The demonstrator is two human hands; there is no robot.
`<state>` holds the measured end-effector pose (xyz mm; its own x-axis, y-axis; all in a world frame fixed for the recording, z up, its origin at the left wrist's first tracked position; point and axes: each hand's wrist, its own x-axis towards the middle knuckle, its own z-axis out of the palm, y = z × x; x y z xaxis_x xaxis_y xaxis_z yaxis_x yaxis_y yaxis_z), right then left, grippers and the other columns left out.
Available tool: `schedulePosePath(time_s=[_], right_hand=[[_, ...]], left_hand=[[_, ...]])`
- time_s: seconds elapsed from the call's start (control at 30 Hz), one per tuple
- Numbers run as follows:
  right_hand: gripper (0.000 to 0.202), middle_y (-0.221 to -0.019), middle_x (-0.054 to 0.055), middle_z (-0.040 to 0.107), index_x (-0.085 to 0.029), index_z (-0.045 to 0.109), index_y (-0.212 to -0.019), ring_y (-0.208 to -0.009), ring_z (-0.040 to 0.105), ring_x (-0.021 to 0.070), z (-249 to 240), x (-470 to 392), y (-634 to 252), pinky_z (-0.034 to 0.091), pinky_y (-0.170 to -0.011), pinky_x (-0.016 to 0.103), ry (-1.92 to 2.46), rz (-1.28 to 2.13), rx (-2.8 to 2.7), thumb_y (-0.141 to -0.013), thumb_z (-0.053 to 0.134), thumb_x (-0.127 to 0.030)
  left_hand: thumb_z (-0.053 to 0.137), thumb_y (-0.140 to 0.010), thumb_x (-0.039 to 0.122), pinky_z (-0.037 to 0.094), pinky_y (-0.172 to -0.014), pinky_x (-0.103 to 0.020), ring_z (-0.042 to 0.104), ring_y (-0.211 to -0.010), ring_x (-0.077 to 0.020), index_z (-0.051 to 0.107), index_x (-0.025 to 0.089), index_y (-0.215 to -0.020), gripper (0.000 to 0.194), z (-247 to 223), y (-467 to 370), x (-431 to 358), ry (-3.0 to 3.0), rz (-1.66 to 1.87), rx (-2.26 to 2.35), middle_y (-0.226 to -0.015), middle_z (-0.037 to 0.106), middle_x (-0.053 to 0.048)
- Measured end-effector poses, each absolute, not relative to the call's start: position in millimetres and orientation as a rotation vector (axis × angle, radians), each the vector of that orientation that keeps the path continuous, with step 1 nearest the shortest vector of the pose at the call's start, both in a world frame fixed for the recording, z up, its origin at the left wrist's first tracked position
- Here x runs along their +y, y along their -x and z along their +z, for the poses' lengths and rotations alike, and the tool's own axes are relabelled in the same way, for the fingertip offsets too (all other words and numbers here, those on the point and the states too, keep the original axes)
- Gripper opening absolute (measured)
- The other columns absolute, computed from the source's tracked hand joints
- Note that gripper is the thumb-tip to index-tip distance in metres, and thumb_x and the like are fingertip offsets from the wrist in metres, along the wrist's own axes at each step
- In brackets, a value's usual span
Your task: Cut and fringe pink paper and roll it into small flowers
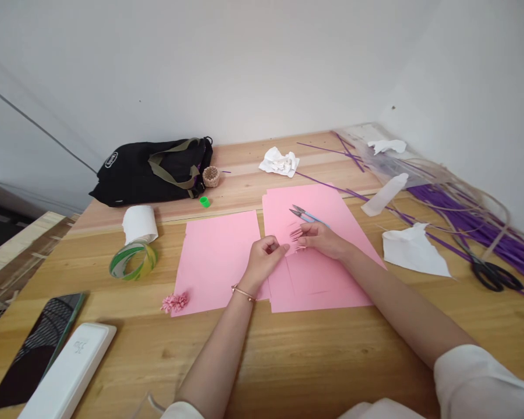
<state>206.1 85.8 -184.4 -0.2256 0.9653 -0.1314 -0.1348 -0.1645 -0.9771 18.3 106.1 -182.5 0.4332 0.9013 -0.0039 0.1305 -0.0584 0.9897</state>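
Between both hands is a fringed strip of pink paper (293, 249), cut into narrow tabs along one side. My left hand (265, 256) pinches its left end between thumb and finger. My right hand (321, 240) grips the fringed part, fingers closed on it. Beneath the hands lie sheets of pink paper (332, 285), with another pink sheet (220, 256) to the left. Just beyond my right hand, small thread snips (308, 215) rest on the paper, partly hidden by that hand. Pink fringed paper flowers (174, 302) lie at the left sheet's lower corner.
At left are a toilet paper roll (140, 224), tape roll (133, 260), phone (39, 346) and white power bank (72, 372). Behind are a black bag (152, 169), small woven basket (211, 176), green cap (205, 202) and crumpled tissue (279, 162). Purple strips (475, 218) and black-handled scissors (495, 276) lie right.
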Motion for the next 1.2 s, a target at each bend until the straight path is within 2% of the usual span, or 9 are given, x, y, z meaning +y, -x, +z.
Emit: schedulePosePath(time_s=[0.23, 0.47, 0.6, 0.77, 0.87, 1.0, 1.2], right_hand=[[0.026, -0.056, -0.002, 0.055, -0.015, 0.066, -0.066, -0.051, 0.051, 0.0101, -188.8, 86.1, -200.8, 0.043, -0.053, 0.027, 1.135, 1.512, -1.074, -0.063, 0.078, -0.038], [0.03, -0.061, 0.0, 0.06, -0.017, 0.066, -0.068, -0.054, 0.053, 0.0106, -187.8, 88.8, -204.2, 0.041, -0.051, 0.025, 1.077, 1.555, -0.895, -0.058, 0.08, -0.043], [0.028, -0.061, 0.0, 0.059, -0.017, 0.064, -0.067, -0.055, 0.051, 0.0102, -188.0, 89.3, -205.9, 0.039, -0.051, 0.024, 1.063, 1.599, -0.884, -0.061, 0.079, -0.041], [0.028, -0.064, 0.0, 0.057, -0.017, 0.063, -0.068, -0.056, 0.049, 0.011, -190.9, 88.9, -206.1, 0.039, -0.054, 0.027, 1.083, 1.561, -0.927, -0.062, 0.079, -0.039], [0.029, -0.062, 0.0, 0.057, -0.017, 0.063, -0.068, -0.054, 0.047, 0.0106, -191.2, 87.6, -205.8, 0.036, -0.053, 0.027, 1.122, 1.527, -1.058, -0.066, 0.076, -0.042], [0.031, -0.059, 0.0, 0.057, -0.016, 0.063, -0.065, -0.052, 0.048, 0.0103, -188.2, 85.8, -204.7, 0.036, -0.052, 0.026, 1.126, 1.496, -1.197, -0.069, 0.071, -0.045], [0.028, -0.056, 0.0, 0.058, -0.014, 0.065, -0.067, -0.05, 0.051, 0.0108, -186.2, 85.8, -202.6, 0.038, -0.051, 0.027, 1.099, 1.524, -1.156, -0.067, 0.073, -0.041]], left_hand=[[0.062, -0.069, 0.033, 0.026, -0.052, -0.023, 0.033, -0.053, -0.0081, 0.043, 0.018, -0.052, 0.029, -181.2, -19.5, 106.0, -1.535, 0.792, 0.954, -0.051, 0.036, 0.006], [0.063, -0.068, 0.033, 0.025, -0.052, -0.023, 0.032, -0.053, -0.0081, 0.04, 0.018, -0.052, 0.032, -184.2, -20.1, 106.9, -1.513, 0.813, 0.957, -0.052, 0.034, 0.006], [0.064, -0.069, 0.033, 0.026, -0.053, -0.023, 0.031, -0.054, -0.0082, 0.04, 0.018, -0.052, 0.033, -183.2, -18.7, 107.1, -1.497, 0.825, 0.938, -0.052, 0.033, 0.006], [0.06, -0.075, 0.044, 0.028, -0.054, -0.024, 0.034, -0.054, -0.009, 0.043, 0.017, -0.05, 0.041, -180.2, -16.0, 106.1, -1.431, 0.843, 0.863, -0.051, 0.036, 0.005], [0.064, -0.072, 0.047, 0.034, -0.056, -0.024, 0.041, -0.056, -0.0098, 0.051, 0.016, -0.053, 0.039, -181.2, -16.7, 105.5, -1.376, 0.874, 0.863, -0.053, 0.045, 0.003], [0.07, -0.068, 0.041, 0.043, -0.069, -0.028, 0.054, -0.07, -0.0143, 0.065, 0.014, -0.07, 0.028, -186.7, -19.3, 106.1, -1.343, 0.866, 0.853, -0.068, 0.063, -0.002], [0.069, -0.07, 0.034, 0.047, -0.073, -0.03, 0.059, -0.073, -0.0153, 0.069, 0.013, -0.08, 0.024, -191.5, -19.6, 107.0, -1.31, 0.887, 0.893, -0.079, 0.07, -0.005]])
